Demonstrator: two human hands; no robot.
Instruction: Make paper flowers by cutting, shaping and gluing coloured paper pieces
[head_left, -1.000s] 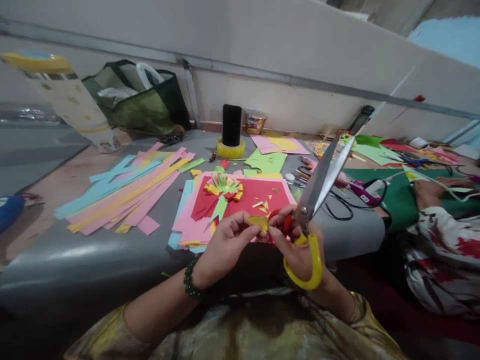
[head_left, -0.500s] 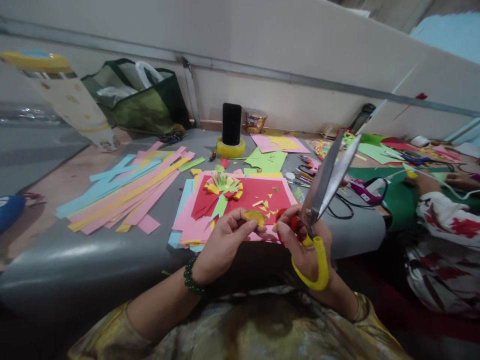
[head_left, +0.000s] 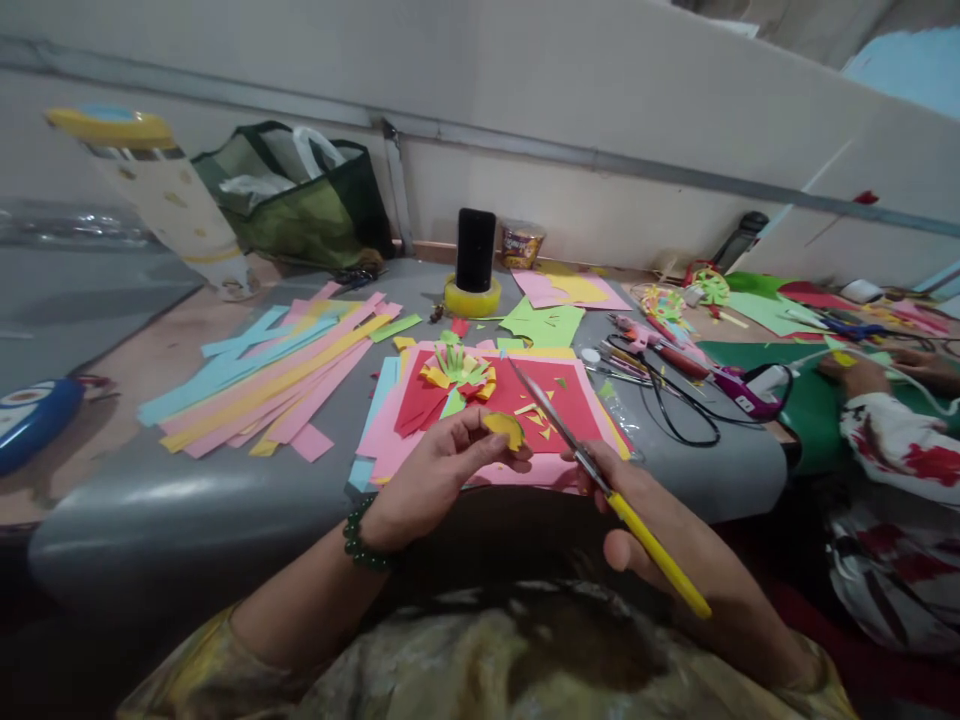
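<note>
Grey-covered worktop (head_left: 300, 500), the largest entry we list; red sheet (head_left: 579, 415), on the paper stack; scissors (head_left: 626, 512), one pair, in the grip of the right hand (head_left: 646, 492), long axis slanting, tip forward and leftward, blade opening we cannot tell; left hand (head_left: 442, 465), grip narrow, pinching; yellow paper piece (head_left: 504, 430), one, in that pinch, seen against the stack, rounded edge forward, long axis roughly sideways. We judge the step as handling this piece between cuts; another cut would call for swinging the blades to its edge.
</note>
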